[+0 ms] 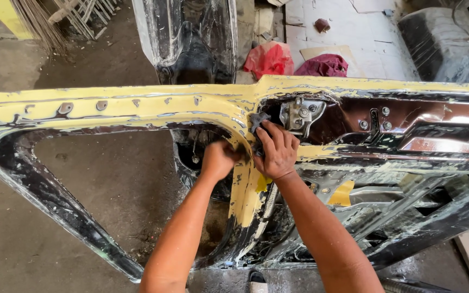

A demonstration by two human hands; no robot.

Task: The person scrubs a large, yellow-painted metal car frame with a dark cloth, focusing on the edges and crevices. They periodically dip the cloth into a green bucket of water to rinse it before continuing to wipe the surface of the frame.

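— Door [137, 108] lies flat under me, yellow filler along its frame, floor below. What's the right hand [278, 152] doing?

— It presses a dark sanding pad [257, 120] into the corner by the latch [299, 115], grip clamped on it, so the pad bites the filler.

— And my left hand [217, 160]?

— Grip closed round the frame edge, bracing the door against the rubbing.

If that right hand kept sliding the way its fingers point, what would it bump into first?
Probably the metal latch bolted inside the door frame. The right hand presses a dark sanding pad with fingers aimed up towards it, though depth is hard to judge.
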